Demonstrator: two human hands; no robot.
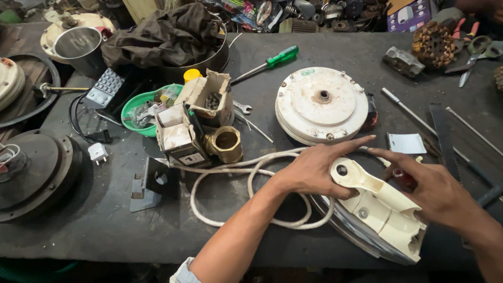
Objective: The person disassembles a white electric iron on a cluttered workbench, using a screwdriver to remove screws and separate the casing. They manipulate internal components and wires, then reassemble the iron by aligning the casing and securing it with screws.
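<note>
Dark surface [105, 230], crowded with parts, so I worked in the one bare patch at the near edge.

Old electric iron [380, 212] lay on its side there, cream handle toward me, shiny metal base turned away and down. That put the screw holes in the handle facing up where I could see them.

White round motor cover [320, 104] sat just beyond the iron, pushed back out of the way but within reach.

White cord [246, 188] ran from the iron in a loose loop to my left, lying flat so it would not drag the iron about.

My left hand [314, 170] pressed flat on the front end of the handle, fingers [356, 142] straight and together, holding nothing, only steadying the iron.

My right hand [437, 194] rested at the iron's far side, fingers bent and loosely spread around a small red part [402, 175]; I could not tell if they pinched it.

Brass fitting [225, 144] and green-handled screwdriver [267, 63] lay well apart, unused.
</note>
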